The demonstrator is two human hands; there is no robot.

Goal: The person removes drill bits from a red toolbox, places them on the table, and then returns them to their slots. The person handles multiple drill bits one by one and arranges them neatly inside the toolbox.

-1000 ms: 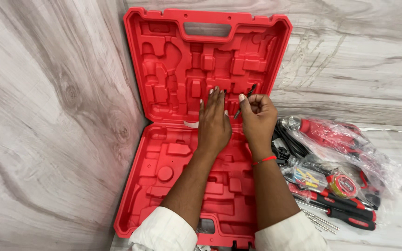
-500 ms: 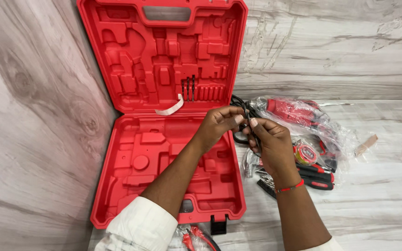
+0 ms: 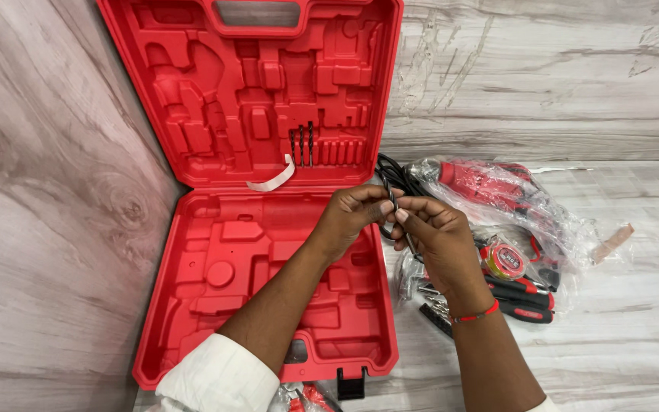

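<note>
An open red tool case (image 3: 215, 252) lies on the pale wood-grain surface (image 3: 55, 229), its lid propped upright; three dark drill bits (image 3: 302, 145) sit in slots in the lid, a white strip (image 3: 272, 180) just below them; the left hand (image 3: 352, 217) and right hand (image 3: 432, 233) meet at the case's right edge, fingertips pinched together on a thin dark bit (image 3: 395, 206); further right, a red drill in clear plastic (image 3: 490, 183), a tape measure (image 3: 503, 259) and red-handled screwdrivers (image 3: 524, 294) lie in a heap.

Both forearms reach forward, left hand (image 3: 354, 216) and right hand (image 3: 430, 233) meeting, fingertips pinched together.
</note>
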